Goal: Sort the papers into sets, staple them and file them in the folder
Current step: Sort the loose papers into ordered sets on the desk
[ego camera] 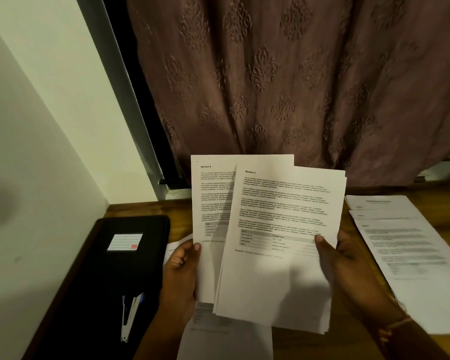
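A: Entry, hands first. Left hand [181, 271], lower centre of the frame, pinches a single sheet [211, 203] at its lower left edge, thumb on the printed face, fingers behind. Heading reads "Section 8", as far as I can make it out.

B: And the right hand [346, 261]?

A: It is closed on a thicker stack [281, 245], thumb pressed on the front near the table at the bottom of the text, fingers behind. The top page heading is too small to read surely. The stack overlaps the single sheet and tilts slightly clockwise.

B: Why hold them fanned like that?

A: Judgement: both headings stay visible at once, so the sections can be compared before the sheet is assigned to a set. Both are raised off the counter [146, 209], facing the camera.

B: Outward from there?

A: Beneath the hands, at bottom centre, more loose pages [226, 339] lie flat. At right of frame, overlapping sheets [400, 242] lie spread on the counter, possibly sets already laid out; print blurred.

B: Containers?

A: One: the black folder [107, 266], lower left, closed and flat, with a white label [125, 241] on its cover. Contents cannot be seen. The stapler [130, 317] rests on top of the cover, near its lower edge, untouched.

B: Stage?

A: Sorting, I judge. Stapling and filing appear not yet begun. Curtain [283, 81] hangs behind the counter.
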Demonstrator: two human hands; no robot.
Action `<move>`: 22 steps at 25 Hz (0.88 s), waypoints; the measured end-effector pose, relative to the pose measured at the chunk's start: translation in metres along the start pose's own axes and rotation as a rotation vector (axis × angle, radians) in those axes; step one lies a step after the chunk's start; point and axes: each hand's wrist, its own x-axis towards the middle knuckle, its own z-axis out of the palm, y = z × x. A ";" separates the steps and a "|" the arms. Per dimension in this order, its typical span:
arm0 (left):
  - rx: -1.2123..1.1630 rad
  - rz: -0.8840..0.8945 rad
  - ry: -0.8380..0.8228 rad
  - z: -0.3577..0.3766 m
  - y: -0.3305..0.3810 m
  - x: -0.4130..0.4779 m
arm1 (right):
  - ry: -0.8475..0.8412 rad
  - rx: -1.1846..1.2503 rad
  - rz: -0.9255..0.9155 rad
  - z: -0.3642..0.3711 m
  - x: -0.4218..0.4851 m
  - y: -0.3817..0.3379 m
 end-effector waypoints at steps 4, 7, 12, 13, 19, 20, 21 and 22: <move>0.009 -0.011 -0.087 0.006 -0.009 -0.015 | 0.008 0.061 0.003 -0.001 0.001 -0.001; 0.073 0.013 -0.151 0.012 -0.013 -0.026 | 0.002 0.053 0.025 -0.002 0.001 -0.001; 0.083 -0.052 -0.263 0.019 -0.019 -0.033 | 0.015 -0.093 -0.008 -0.008 -0.010 -0.013; 0.097 -0.069 -0.278 0.021 -0.019 -0.032 | 0.015 -0.110 -0.014 -0.010 -0.014 -0.014; 0.394 0.147 -0.466 0.076 -0.019 -0.038 | 0.196 -0.231 -0.146 -0.026 -0.036 -0.022; 0.423 0.184 -0.476 0.085 -0.020 -0.039 | 0.237 -0.260 -0.167 -0.028 -0.037 -0.026; 0.447 0.209 -0.491 0.092 -0.022 -0.040 | 0.278 -0.298 -0.182 -0.031 -0.039 -0.029; 0.449 0.218 -0.519 0.101 -0.024 -0.042 | 0.317 -0.341 -0.193 -0.036 -0.040 -0.032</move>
